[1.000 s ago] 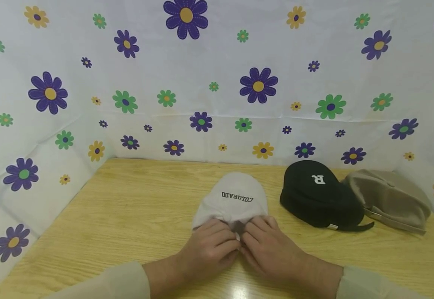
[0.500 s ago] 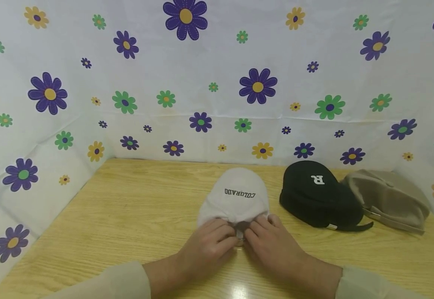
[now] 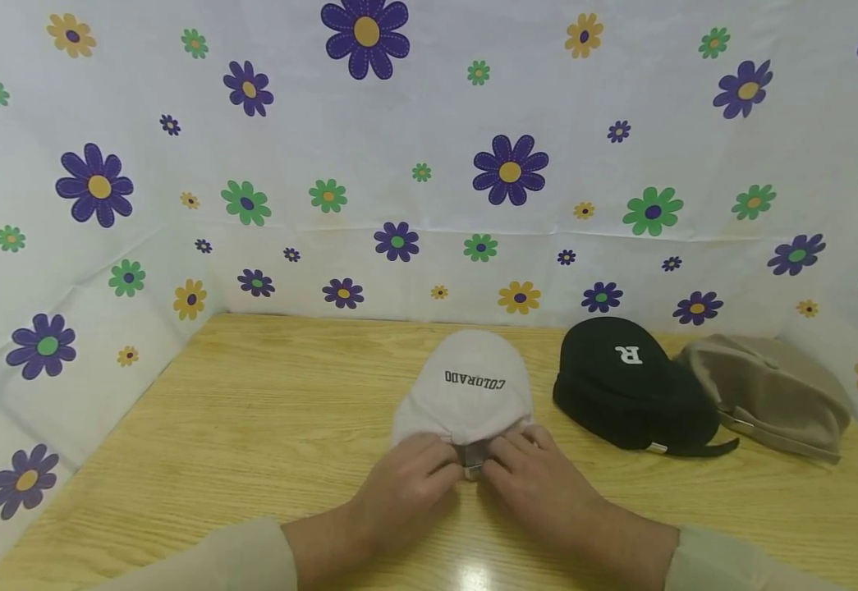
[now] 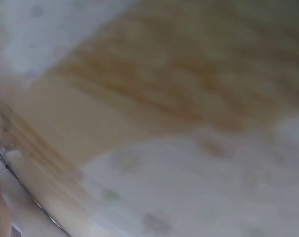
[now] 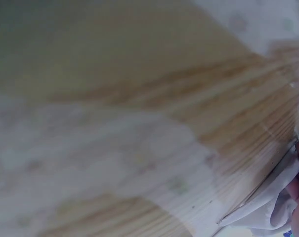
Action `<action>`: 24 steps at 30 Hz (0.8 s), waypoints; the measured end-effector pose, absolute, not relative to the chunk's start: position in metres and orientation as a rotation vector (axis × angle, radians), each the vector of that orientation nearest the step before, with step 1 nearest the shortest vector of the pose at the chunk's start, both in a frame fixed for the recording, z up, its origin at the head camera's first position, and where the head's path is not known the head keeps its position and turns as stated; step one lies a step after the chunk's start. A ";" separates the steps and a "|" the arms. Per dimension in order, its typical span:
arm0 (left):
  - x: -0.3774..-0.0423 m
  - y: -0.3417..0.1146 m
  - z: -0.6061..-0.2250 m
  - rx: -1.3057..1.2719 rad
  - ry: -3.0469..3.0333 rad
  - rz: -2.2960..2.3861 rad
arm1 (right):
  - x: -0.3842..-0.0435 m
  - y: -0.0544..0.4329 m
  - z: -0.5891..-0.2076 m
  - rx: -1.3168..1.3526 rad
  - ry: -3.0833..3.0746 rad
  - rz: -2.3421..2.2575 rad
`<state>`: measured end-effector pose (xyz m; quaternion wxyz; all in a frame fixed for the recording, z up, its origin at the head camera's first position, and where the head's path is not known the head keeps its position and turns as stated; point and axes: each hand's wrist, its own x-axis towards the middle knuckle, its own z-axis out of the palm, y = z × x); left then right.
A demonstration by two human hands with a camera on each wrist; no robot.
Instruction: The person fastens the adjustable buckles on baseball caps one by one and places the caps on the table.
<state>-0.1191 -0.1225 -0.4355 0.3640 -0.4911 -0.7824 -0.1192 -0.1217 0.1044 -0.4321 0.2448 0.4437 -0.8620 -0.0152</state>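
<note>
A white baseball cap [image 3: 473, 357] with "COLORADO" on its crown rests on the table in front of me, its back opening toward me. My left hand [image 3: 408, 486] grips the cap's rear edge and strap on one side. On the other side, my right hand [image 3: 543, 488] holds the same edge with curled fingers. Between them shows the back strap with a small buckle [image 3: 473, 473]. The right wrist view catches part of the white cloth of the cap [image 5: 273, 207] beside the fingers [image 5: 298, 187]; the left wrist view is mostly blurred table and backdrop.
To the right sits a black cap [image 3: 606, 386] with a white "R" and a loose strap end. A beige cap [image 3: 783, 386] lies partly behind it. Wooden tabletop [image 3: 251, 410] spreads to the left, and a flowered white cloth [image 3: 429, 107] encloses the back and sides.
The white cap has shifted slightly away from me and to the right. My fingertips have moved a little apart, so the strap and buckle show more clearly. The other caps stay put.
</note>
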 end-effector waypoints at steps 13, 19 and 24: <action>-0.119 -0.118 -0.440 -1.168 -2.223 -0.326 | -0.121 0.110 -0.433 1.088 -2.377 -0.094; -0.120 -0.118 -0.442 -1.151 -2.267 -0.299 | -0.123 0.113 -0.435 1.038 -2.382 -0.083; -0.118 -0.123 -0.438 -1.170 -2.320 -0.269 | -0.122 0.120 -0.433 1.038 -2.426 -0.106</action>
